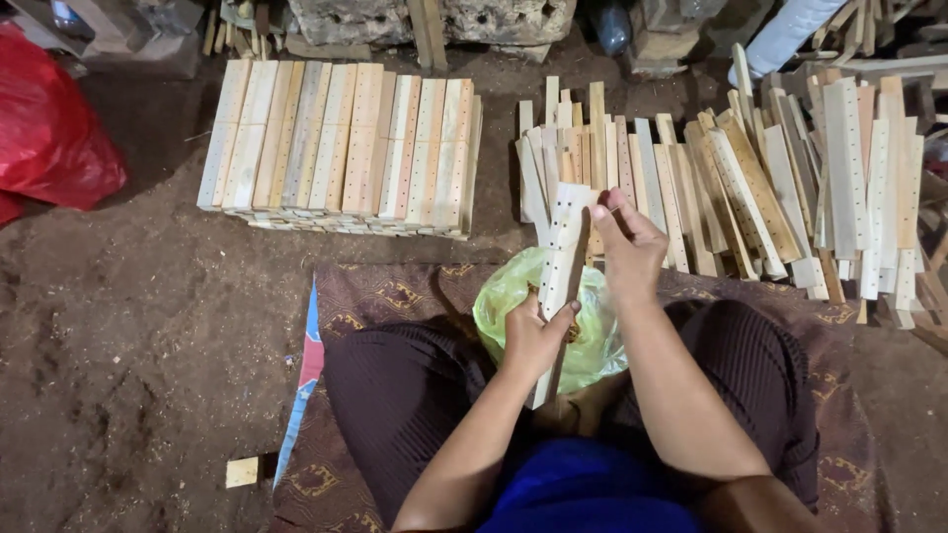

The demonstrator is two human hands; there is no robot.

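Holding a thin wooden slat (559,281) with a row of holes upright over the lap, just near of the loose heap of slats (750,168). Probably light, stiff, a little splintery; best gripped by the narrow edges. Left hand (533,341) wrapping the lower part, right hand (627,247) pinching the top end. Green plastic bag (504,296) lying behind, neat stack of slats (341,148) far left, red bag (44,138) beyond.

**Counts of what lies before you**

You have two hands: the left hand (533,339) and the right hand (624,242). Together they hold one perforated wooden strip (559,281). There is one green plastic bag (513,296), one red bag (44,138), one patterned mat (385,296), one small wood block (241,472), one neat stack of strips (341,148), and one loose pile (770,178), too many to count.
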